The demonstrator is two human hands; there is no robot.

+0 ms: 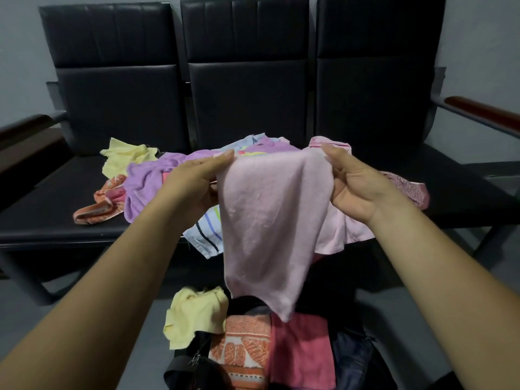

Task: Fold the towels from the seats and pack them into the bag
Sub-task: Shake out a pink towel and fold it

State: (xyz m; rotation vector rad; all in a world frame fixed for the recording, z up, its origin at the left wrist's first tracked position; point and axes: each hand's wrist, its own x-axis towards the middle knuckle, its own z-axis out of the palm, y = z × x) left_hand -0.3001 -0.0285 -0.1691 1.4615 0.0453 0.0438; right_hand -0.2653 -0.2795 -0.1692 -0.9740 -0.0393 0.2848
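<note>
Above the open black fabric bag (183, 372) on the floor, a pale pink square towel (267, 220) hangs unfolded from both hands. I read the left hand (197, 181) as pinching the towel's upper left corner between thumb and forefinger. The right hand (354, 184) grips the upper right corner, fingers curled round the edge. The cloth sags between them. Its lowest corner hangs just over the bag's contents; I cannot tell whether it touches them.

Packed items: two folded towels lie side by side inside the bag, an orange-and-white leaf-patterned towel (242, 347) and a plain coral-red towel (301, 353). A crumpled pale yellow towel (194, 313) lies at the bag's left edge. I cannot tell whether it rests in the bag or on the floor, and it is not folded.

Outstanding items: on the black padded bench seats (56, 209), a loose heap holds a lilac towel (143, 187), a second pale yellow towel (123, 157), an orange patterned towel (95, 212), a white towel with coloured stripes (205, 232), a plain pink cloth (343, 232) below the right wrist and a pink speckled cloth (408, 190) at the far right. None appears folded.

I judge the task less than half complete. The step in hand is the first fold of the pale pink towel. Packing it follows, then the heap.
</note>
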